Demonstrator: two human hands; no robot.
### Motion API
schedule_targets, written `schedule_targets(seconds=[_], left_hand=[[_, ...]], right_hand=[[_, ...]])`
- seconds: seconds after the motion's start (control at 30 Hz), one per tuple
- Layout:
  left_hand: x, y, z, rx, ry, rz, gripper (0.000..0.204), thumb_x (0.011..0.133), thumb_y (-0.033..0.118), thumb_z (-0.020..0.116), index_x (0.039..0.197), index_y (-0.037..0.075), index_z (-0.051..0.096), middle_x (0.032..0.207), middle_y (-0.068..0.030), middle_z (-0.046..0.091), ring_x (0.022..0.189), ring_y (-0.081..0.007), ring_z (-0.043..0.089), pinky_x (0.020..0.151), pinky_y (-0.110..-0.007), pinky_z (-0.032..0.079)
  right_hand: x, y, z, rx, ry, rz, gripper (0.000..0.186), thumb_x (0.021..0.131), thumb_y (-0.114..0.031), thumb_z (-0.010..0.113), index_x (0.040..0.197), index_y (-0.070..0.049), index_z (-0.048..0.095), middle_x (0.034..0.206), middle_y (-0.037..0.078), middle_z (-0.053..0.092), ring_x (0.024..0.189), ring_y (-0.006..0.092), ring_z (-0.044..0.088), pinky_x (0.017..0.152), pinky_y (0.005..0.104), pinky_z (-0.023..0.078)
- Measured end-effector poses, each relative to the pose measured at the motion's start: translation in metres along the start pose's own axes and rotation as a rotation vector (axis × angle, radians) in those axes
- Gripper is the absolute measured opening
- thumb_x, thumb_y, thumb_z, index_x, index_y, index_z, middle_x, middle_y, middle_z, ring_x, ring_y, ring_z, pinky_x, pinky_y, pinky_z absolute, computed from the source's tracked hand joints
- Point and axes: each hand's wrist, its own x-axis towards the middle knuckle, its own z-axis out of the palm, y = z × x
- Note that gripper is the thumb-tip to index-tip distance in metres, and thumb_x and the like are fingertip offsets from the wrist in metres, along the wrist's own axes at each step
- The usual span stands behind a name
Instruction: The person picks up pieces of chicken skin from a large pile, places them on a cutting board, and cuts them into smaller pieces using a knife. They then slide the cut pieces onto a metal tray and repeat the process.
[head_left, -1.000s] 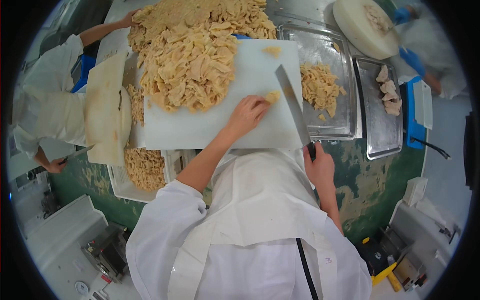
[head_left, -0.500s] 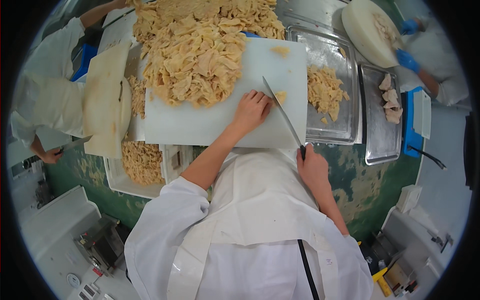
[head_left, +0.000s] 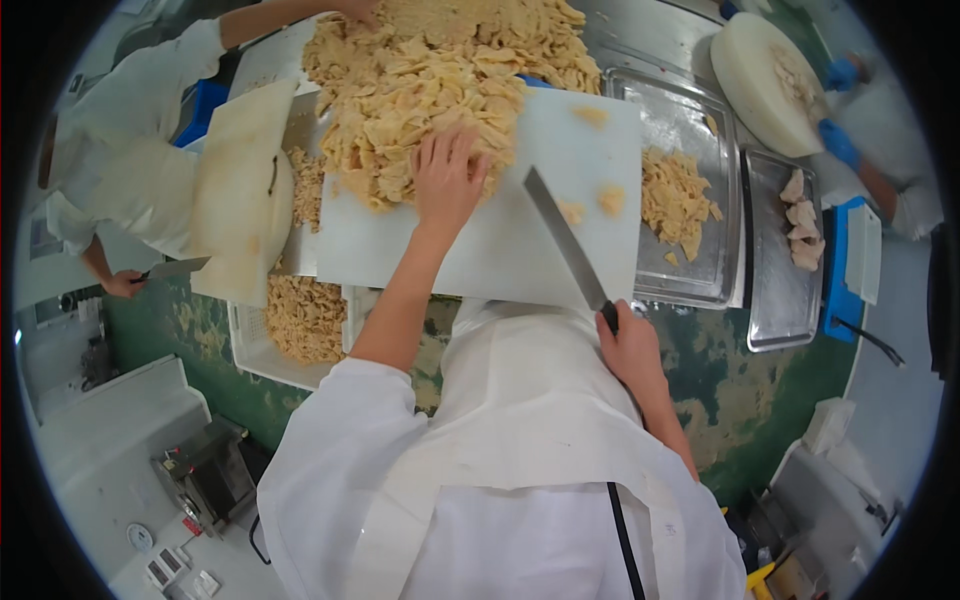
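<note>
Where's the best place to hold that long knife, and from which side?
Probably by the black handle, from the near right, where the right hand holds it. The handle points back toward the white apron, while the long blade slants away, forward and left, over the white cutting board. That should keep the grip clear of the metal.
</note>
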Motion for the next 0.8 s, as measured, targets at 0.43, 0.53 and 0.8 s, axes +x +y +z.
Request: schedule_targets(seconds=[0.43, 0.53, 0.8], left_hand=[[0.028, -0.011, 0.013, 0.191, -0.32, 0.087, 0.015, 0.08, 0.016, 0.066, 0.094, 0.011, 0.068, 0.095, -0.0043, 0.069, 0.098, -0.0251, 0.061, 0.087, -0.043, 0.042], [0.044, -0.011, 0.025, 0.158, -0.496, 0.243, 0.014, 0.079, 0.017, 0.066, 0.092, 0.011, 0.068, 0.092, -0.0048, 0.069, 0.1, -0.0247, 0.06, 0.088, -0.044, 0.042], [0.056, -0.012, 0.034, 0.084, -0.456, 0.206, 0.022, 0.087, 0.012, 0.06, 0.105, 0.001, 0.063, 0.089, -0.0099, 0.067, 0.091, -0.0287, 0.061, 0.086, -0.042, 0.044]], right_hand=[[-0.01, 0.03, -0.013, 0.016, 0.233, 0.189, 0.03, 0.096, -0.032, 0.056, 0.101, -0.002, 0.059, 0.074, 0.027, 0.064, 0.075, 0.0488, 0.062, 0.067, 0.0551, 0.048], [-0.007, 0.029, -0.005, 0.033, 0.199, 0.19, 0.03, 0.095, -0.032, 0.056, 0.101, -0.003, 0.059, 0.075, 0.027, 0.064, 0.075, 0.049, 0.062, 0.067, 0.0554, 0.047], [0.0, 0.043, -0.005, 0.121, 0.233, 0.166, 0.033, 0.094, -0.031, 0.057, 0.105, -0.001, 0.061, 0.079, 0.027, 0.065, 0.079, 0.0476, 0.063, 0.068, 0.0531, 0.048]])
